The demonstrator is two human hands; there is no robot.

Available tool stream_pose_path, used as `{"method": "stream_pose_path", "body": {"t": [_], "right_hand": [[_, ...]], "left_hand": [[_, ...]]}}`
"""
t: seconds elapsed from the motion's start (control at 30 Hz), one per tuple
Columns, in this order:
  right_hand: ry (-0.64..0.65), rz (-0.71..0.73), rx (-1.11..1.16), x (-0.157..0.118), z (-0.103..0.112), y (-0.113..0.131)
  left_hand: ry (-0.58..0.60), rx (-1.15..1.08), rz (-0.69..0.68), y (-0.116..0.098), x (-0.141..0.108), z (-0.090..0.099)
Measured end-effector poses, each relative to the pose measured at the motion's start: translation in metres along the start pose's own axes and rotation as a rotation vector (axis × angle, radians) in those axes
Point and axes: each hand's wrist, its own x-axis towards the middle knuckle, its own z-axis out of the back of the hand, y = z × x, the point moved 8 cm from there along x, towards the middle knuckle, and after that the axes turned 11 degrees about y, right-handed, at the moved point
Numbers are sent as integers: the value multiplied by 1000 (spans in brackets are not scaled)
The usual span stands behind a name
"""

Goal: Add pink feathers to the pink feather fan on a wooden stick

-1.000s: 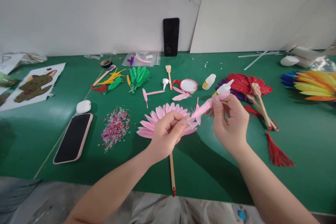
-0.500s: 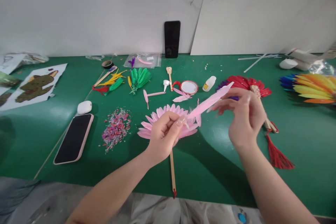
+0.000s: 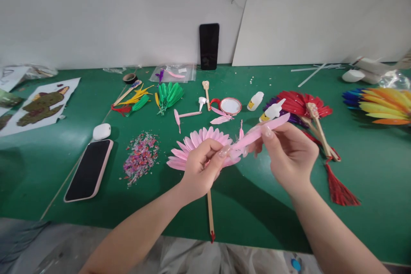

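Note:
A single pink feather (image 3: 250, 138) is stretched between my two hands above the table. My left hand (image 3: 203, 166) pinches its lower end between thumb and fingers. My right hand (image 3: 290, 154) grips it farther up, thumb on top, with the pale tip sticking out past the fingers. Beneath my left hand lies a fan of pink feathers (image 3: 180, 154), its wooden handle (image 3: 210, 212) pointing toward me and ending in a red cord. Part of the fan is hidden by my left hand. A white glue bottle (image 3: 272, 111) with a pointed nozzle lies just beyond my right hand.
Left of the fan are a pile of colourful chips (image 3: 141, 158) and a phone (image 3: 89, 170). Green feathers (image 3: 170, 94), a roll of tape (image 3: 230, 106) and a second small bottle (image 3: 255, 101) lie farther back. At right are a red feather fan (image 3: 297, 100) and a rainbow one (image 3: 382, 106).
My right hand has moved down and left and closed on the feather, which now lies flatter. The nozzled glue bottle behind it has come into view. My left hand keeps its pinch.

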Motion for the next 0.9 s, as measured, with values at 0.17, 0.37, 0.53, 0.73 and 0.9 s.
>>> {"method": "stream_pose_path", "body": {"t": [0.17, 0.37, 0.53, 0.73, 0.9], "right_hand": [[-2, 6, -49, 0, 2, -1], [-41, 25, -139, -1, 2, 0], [-79, 53, -216, -4, -1, 6], [-235, 58, -311, -13, 5, 27], [-197, 18, 17, -33, 2, 51]], "left_hand": [[9, 17, 15, 0, -1, -2], [49, -46, 17, 1, -1, -7], [70, -120, 10, -1, -1, -12], [53, -233, -1, -9, -8, -31], [-73, -254, -11, -19, -40, -50]]}}
